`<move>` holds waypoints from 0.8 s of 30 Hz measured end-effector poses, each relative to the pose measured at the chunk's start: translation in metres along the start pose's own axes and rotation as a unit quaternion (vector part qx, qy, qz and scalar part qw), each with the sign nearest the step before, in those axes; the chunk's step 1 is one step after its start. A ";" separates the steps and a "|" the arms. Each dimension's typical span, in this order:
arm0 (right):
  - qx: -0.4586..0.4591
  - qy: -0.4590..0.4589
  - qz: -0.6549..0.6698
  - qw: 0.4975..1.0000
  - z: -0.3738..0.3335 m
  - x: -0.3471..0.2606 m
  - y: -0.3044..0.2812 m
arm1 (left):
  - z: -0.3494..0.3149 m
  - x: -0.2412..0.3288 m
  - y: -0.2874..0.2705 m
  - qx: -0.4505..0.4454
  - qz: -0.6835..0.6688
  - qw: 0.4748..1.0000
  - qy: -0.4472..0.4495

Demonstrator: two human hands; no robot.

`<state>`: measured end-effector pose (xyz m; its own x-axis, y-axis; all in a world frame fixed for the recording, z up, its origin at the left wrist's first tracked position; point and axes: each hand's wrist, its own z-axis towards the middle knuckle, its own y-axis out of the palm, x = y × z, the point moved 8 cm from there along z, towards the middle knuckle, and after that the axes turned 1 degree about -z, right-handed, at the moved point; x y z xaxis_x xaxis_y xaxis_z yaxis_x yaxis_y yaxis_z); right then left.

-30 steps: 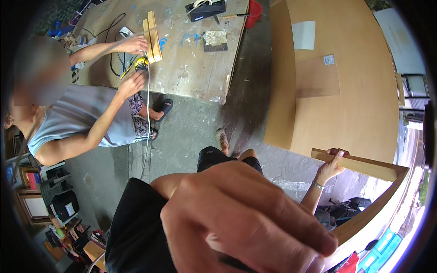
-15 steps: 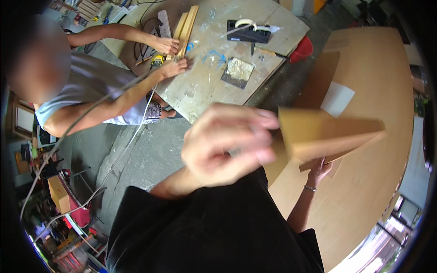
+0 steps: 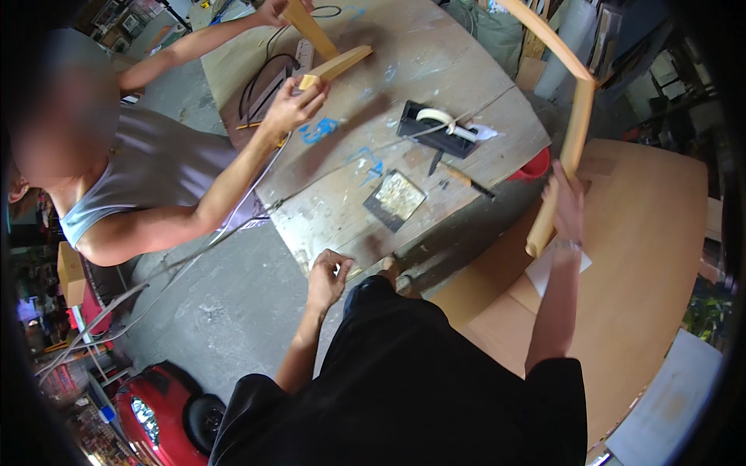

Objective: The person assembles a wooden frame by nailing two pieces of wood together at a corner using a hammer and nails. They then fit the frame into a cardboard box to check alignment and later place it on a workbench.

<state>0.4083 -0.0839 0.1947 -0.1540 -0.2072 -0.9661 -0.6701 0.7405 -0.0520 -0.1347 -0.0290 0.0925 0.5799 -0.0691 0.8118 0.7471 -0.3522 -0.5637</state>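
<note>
My right hand (image 3: 566,203) grips an angled wooden strip (image 3: 576,132) near its lower end, out to the right. The strip bends at a joint and runs up past the top of the view. Close to the table's near corner, my left hand (image 3: 328,279) is curled, thumb and fingertips drawn together; whether something small is between them cannot be made out. Across the worktable (image 3: 342,167), a co-worker holds two wooden pieces, one upright piece (image 3: 309,29) and one lower piece (image 3: 339,65) tilted above the tabletop.
On the table lie a black tray (image 3: 437,128) with a tape roll (image 3: 435,116), a knife-like tool (image 3: 465,180) and a stained square plate (image 3: 396,196). A red bucket (image 3: 535,166) stands beyond its edge. A large brown board (image 3: 637,272) fills the right. Cables cross the left side.
My right hand has raised the wooden piece up and away. My left hand has dropped back from the middle toward the table corner. The co-worker has lifted the wooden pieces apart.
</note>
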 end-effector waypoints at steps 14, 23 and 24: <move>-0.181 -0.023 -0.160 0.970 0.324 -0.045 0.226 | 0.036 -0.014 -0.013 0.113 -0.005 0.960 -0.257; -0.242 -0.051 -0.193 0.949 0.460 0.066 0.358 | 0.013 0.059 0.091 0.115 -0.053 0.937 -0.325; -0.244 -0.073 -0.197 0.947 0.470 0.077 0.363 | 0.012 0.068 0.099 0.123 -0.060 0.934 -0.330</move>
<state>0.4943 0.4698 -0.0170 0.2560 -0.2888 -0.9225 -0.9156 0.2336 -0.3272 -0.0174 -0.0573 0.0899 0.5011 0.5765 0.6454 0.8241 -0.0905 -0.5591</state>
